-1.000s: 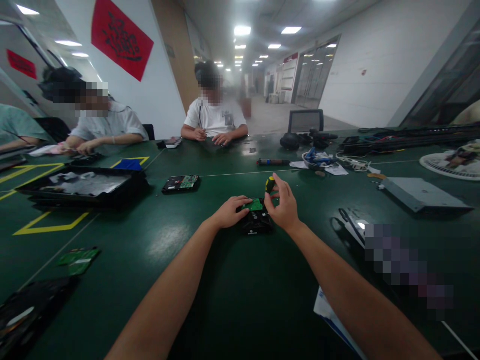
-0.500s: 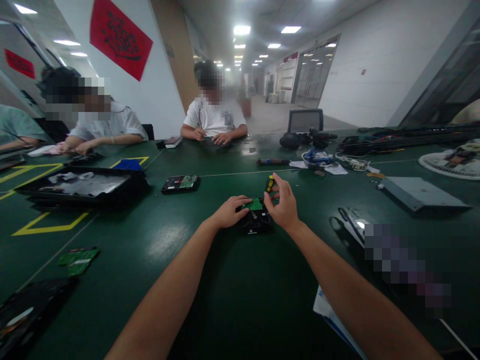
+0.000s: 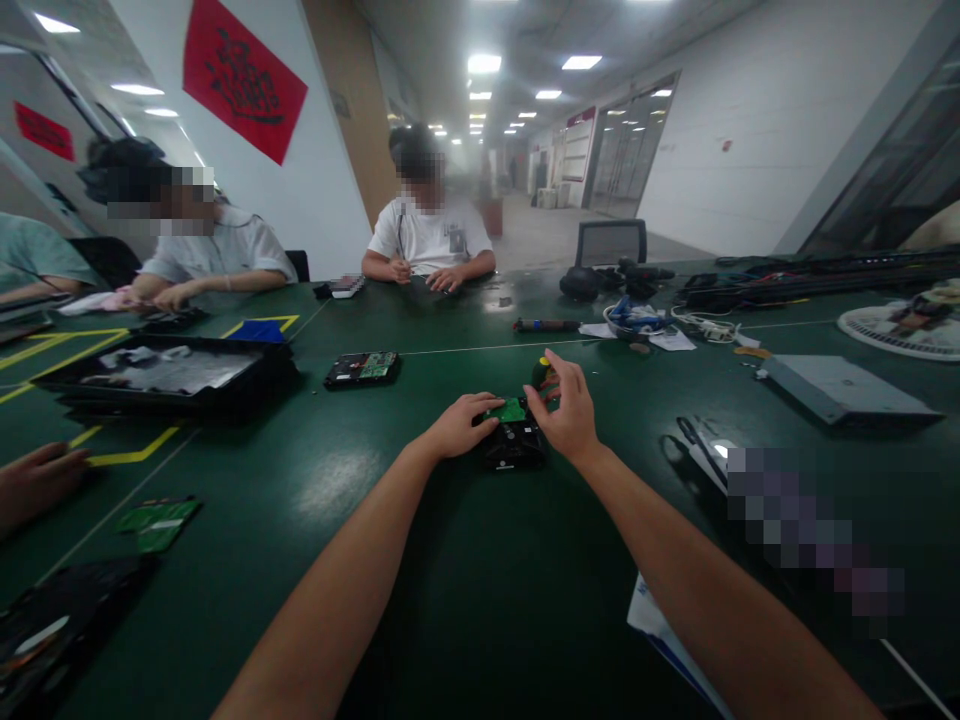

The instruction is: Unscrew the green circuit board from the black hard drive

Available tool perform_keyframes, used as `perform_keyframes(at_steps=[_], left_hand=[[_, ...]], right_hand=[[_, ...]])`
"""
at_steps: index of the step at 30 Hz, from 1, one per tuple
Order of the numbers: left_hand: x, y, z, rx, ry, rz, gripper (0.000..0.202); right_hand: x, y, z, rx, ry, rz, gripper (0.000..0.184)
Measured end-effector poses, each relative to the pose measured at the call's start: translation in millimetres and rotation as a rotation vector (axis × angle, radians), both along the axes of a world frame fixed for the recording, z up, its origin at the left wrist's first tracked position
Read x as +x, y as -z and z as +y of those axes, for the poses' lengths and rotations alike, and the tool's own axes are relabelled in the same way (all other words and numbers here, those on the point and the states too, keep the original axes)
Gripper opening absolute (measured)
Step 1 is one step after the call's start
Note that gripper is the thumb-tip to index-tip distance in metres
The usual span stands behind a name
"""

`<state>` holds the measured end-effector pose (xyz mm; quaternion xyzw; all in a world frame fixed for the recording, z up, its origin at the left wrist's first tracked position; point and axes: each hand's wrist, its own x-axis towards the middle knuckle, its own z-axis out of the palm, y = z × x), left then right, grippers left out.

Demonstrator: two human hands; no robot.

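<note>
A black hard drive [image 3: 515,446] with a green circuit board [image 3: 511,410] on its far part lies on the dark green table before me. My left hand [image 3: 466,424] is closed on the drive's left edge, its fingers reaching over the board. At the drive's right side, my right hand [image 3: 566,408] grips a screwdriver with a yellow-and-black handle [image 3: 540,371], which stands roughly upright. The screwdriver's tip is hidden behind my fingers and cannot be made out.
Another hard drive [image 3: 362,369] lies ahead to the left, near black stacked trays [image 3: 165,385]. A loose green board [image 3: 159,522] and a black drive [image 3: 67,620] lie at near left, beside another person's hand [image 3: 46,480]. A grey metal box [image 3: 847,388] sits right. People sit across the table.
The screwdriver handle has turned in my right hand, showing less yellow. Another person's hand has come in at the left edge. My left hand and the drive stay put.
</note>
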<state>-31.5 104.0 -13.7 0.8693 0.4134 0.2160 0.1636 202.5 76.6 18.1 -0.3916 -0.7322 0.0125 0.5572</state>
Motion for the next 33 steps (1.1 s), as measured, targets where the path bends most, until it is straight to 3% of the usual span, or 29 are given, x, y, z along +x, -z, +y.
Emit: perform_keyframes(at_steps=[33], left_hand=[[0.8, 0.1, 0.0, 0.005, 0.002, -0.006, 0.048]], right_hand=[[1.6, 0.6, -0.2, -0.010, 0.037, -0.031, 0.061]])
